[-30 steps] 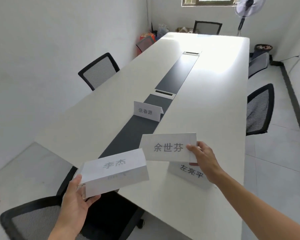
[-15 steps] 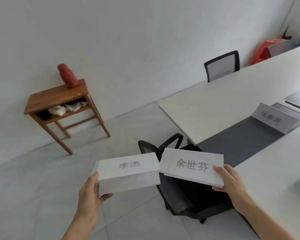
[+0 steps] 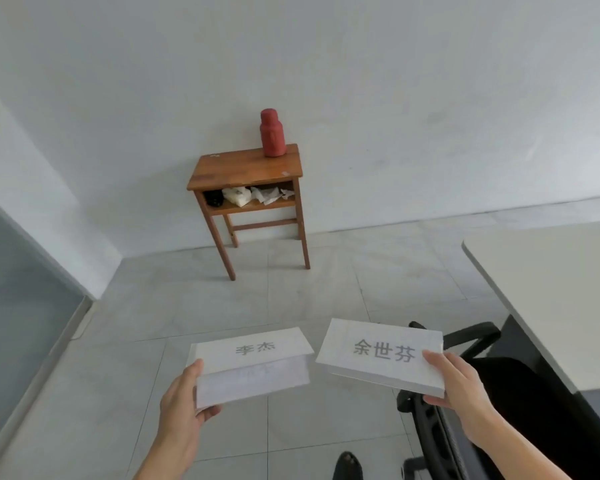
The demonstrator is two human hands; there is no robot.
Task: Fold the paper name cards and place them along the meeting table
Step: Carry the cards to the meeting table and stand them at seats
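So the person's got a folded name card in each hand, both held up in the air over the tiled floor [image 3: 125,341], not on the counter [image 3: 551,289] at all. The left hand [image 3: 182,407] is clamped on the left end of the card reading 李杰 [image 3: 253,362], thumb on top and the other fingers curled underneath; that card has its top flap folded over, and faint print shows through the lower panel. The right hand [image 3: 461,393] pinches the right end of the card reading 余世芬 [image 3: 378,355], thumb lying across the printed face, the rest tucked under the edge. The two cards sit side by side, corners nearly meeting but apart as far as can be told. The white counter only pokes in at the right edge, well off from both cards, with a black mesh chair [image 3: 482,393] tucked below it under the right hand. Against the back wall stands a small wooden side table [image 3: 246,168] with a red flask [image 3: 272,133] on top and crumpled papers [image 3: 257,195] stuffed in its shelf. A dark shoe [image 3: 347,465] peeks in at the bottom.
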